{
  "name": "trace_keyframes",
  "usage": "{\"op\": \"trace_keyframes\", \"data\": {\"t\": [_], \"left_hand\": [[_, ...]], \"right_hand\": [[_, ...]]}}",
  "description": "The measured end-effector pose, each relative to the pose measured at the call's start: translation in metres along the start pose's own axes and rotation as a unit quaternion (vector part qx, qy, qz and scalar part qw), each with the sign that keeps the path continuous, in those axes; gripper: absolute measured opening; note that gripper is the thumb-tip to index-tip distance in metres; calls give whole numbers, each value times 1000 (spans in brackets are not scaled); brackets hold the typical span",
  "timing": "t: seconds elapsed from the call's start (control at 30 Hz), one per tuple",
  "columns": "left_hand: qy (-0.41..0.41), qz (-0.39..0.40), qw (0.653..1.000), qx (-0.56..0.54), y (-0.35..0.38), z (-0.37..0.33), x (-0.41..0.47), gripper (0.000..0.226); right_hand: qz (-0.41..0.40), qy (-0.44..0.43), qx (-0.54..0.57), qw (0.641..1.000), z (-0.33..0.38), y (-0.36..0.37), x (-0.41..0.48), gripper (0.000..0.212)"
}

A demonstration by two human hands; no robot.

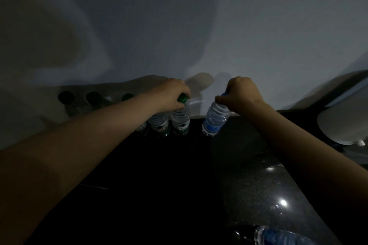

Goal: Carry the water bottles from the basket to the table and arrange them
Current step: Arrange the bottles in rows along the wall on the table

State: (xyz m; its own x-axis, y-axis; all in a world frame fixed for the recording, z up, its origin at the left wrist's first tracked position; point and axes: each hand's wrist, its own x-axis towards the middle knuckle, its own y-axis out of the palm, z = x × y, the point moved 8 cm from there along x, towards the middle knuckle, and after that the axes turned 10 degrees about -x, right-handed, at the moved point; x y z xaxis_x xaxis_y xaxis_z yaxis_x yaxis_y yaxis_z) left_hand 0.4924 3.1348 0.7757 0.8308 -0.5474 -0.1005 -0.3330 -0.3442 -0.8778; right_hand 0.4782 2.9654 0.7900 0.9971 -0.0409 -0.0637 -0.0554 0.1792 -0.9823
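Observation:
Several green-capped water bottles stand in a row on the dark table (179, 175) against the white wall. My left hand (169, 92) grips the green cap of the rightmost one, a green-label bottle (180, 120) that stands upright. My right hand (242, 93) grips the blue cap of a blue-label bottle (215, 118); it tilts with its base at the tabletop, just right of the row. Another blue-label bottle (278, 235) lies at the bottom right. My left forearm hides part of the row. No basket is in view.
The scene is dim. Caps of other green bottles (94, 97) show further left along the wall. A white rounded object (344, 123) sits at the table's right end. The glossy tabletop reflects a lamp near its front right.

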Motion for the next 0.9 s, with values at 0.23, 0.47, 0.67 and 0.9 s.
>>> {"op": "trace_keyframes", "data": {"t": [0.23, 0.47, 0.67, 0.9], "left_hand": [[-19, -9, 1000, -17, 1, 6, 1, 36], [-34, -12, 999, -27, 2, 9, 1, 29], [-38, -12, 998, -41, 1, 7, -1, 26], [-38, -20, 998, -40, 1, 8, -2, 28]], "right_hand": [[0, 28, 0, 1000, 10, 5, 17, 40], [1, 23, 2, 1000, 22, 11, 24, 40], [0, 24, 5, 1000, 27, 17, 27, 39], [-9, 20, 14, 1000, 30, 17, 23, 36]]}}
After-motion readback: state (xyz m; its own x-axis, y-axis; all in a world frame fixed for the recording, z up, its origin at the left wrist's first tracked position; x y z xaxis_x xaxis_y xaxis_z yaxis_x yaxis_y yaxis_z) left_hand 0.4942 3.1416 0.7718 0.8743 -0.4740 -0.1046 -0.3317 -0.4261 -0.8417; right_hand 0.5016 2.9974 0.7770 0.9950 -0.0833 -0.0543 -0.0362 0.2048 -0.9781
